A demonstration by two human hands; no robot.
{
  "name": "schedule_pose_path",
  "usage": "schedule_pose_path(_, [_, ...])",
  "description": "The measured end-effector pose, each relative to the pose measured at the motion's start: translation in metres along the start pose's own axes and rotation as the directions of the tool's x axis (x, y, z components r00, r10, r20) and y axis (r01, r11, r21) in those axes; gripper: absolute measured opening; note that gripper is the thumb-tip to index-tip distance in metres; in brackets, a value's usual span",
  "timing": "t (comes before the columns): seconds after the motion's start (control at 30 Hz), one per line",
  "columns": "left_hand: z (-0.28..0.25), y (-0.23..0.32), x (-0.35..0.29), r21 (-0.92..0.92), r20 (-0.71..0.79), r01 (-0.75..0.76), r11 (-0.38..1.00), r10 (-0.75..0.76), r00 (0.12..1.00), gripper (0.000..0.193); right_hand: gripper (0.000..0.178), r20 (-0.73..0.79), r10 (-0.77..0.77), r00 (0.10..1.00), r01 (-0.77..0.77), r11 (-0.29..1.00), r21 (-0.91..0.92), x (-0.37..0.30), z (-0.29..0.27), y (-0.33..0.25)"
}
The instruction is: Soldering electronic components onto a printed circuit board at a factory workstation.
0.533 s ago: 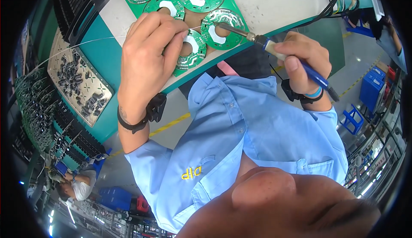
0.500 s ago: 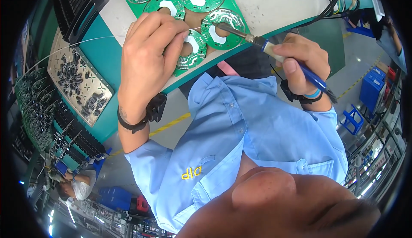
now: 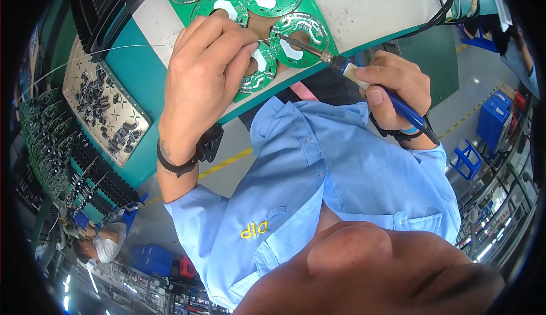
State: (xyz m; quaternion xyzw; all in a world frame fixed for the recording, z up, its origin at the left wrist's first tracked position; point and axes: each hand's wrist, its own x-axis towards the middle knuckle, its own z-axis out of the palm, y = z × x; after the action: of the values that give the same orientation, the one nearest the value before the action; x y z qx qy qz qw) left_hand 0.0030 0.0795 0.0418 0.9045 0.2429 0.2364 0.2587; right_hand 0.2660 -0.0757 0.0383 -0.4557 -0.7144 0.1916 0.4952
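A green panel of ring-shaped circuit boards [image 3: 307, 24] lies at the table's near edge, with white patches and round holes in the rings. My right hand [image 3: 397, 90] grips a soldering iron [image 3: 405, 106] by its blue and white handle. The iron's tip reaches over the right-hand ring, near its left rim. Over the panel's left side, my left hand [image 3: 207, 67] pinches a thin solder wire [image 3: 131, 46], whose short end points toward the iron's tip. The wire trails off to the left. Whether tip and wire touch is too small to tell. My left fingers cover part of the lower-left rings.
A tray of small black components [image 3: 105, 107] sits to the left on the green tabletop. Beyond it stand black racks [image 3: 105, 8] and populated circuit boards [image 3: 42, 144]. Cables [image 3: 449, 11] hang at the upper right. Another person [image 3: 105, 244] is at the far lower left.
The iron's tip has shifted left and slightly down, toward the ring's left rim. My right hand has moved slightly left and down. My left hand has moved slightly right, still pinching the wire.
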Motion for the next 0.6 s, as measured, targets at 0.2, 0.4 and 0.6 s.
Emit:
schedule_pose_path(0.2, [0.0016,0.0006,0.0014,-0.036,-0.012,-0.019,0.999,0.018,1.000,0.017,0.019,-0.026,-0.040,0.999,0.040,0.999,-0.023,-0.0056,0.0058,0.0006])
schedule_pose_path(0.4, [0.0032,0.0005,0.0016,-0.047,-0.020,-0.039,0.998,0.039,0.999,0.019,0.019,-0.036,-0.042,0.998,0.041,0.998,-0.041,-0.0076,0.0085,-0.0013])
schedule_pose_path(0.6, [0.0058,-0.0011,0.0017,-0.060,-0.029,-0.066,0.996,0.065,0.997,0.023,0.014,-0.023,-0.052,0.998,0.051,0.998,-0.040,-0.0068,0.0076,-0.0024])
